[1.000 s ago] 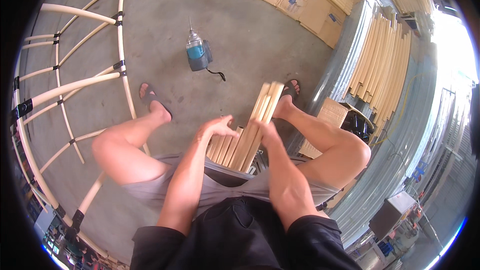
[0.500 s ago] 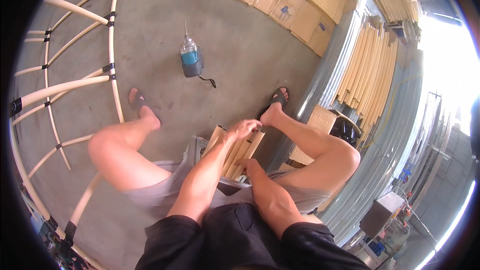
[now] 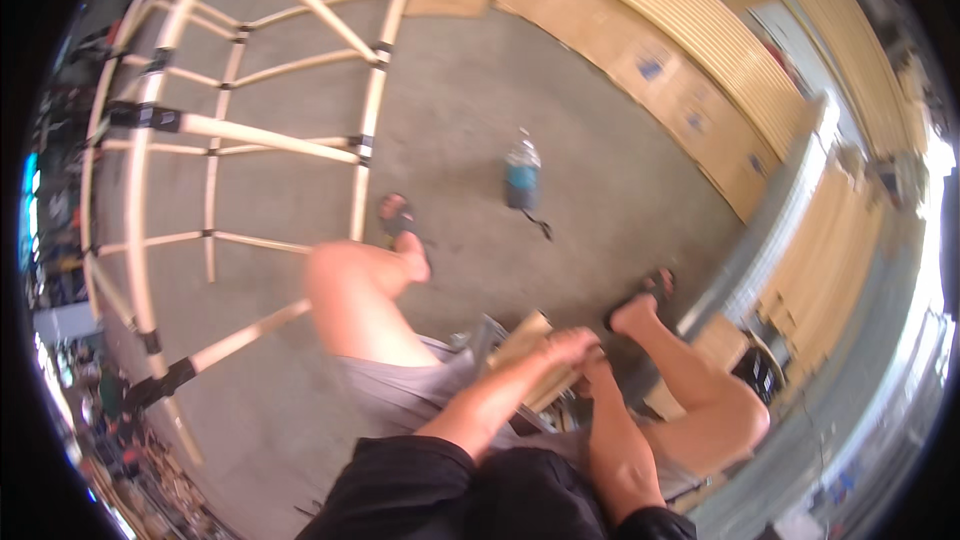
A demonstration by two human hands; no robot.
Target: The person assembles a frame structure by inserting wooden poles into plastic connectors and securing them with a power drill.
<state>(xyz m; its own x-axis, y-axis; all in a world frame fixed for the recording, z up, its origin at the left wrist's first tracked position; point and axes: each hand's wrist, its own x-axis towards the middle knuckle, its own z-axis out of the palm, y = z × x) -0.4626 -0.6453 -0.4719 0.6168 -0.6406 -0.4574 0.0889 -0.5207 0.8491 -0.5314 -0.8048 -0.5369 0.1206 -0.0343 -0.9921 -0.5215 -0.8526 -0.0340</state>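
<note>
Between my legs lies a short bundle of tan pipes (image 3: 522, 338), partly covered by my left forearm. My left hand (image 3: 568, 348) reaches across the upper ends of the pipes. Close against it is my right hand (image 3: 594, 370), at the bundle's right side. Motion blur smears the fingers of both hands, so I cannot make out whether they grip a pipe or only touch it.
A frame of tan pipes with black joints (image 3: 365, 145) stands at the left. A teal-and-grey cordless tool (image 3: 521, 180) rests on the floor ahead. Flattened cardboard (image 3: 650, 70), long pipes (image 3: 820, 250) and metal profiles (image 3: 770, 240) line the right.
The view has swung left, so everything sits further right and the frame shows more. My right hand has moved up from the pipes' lower part to beside my left hand.
</note>
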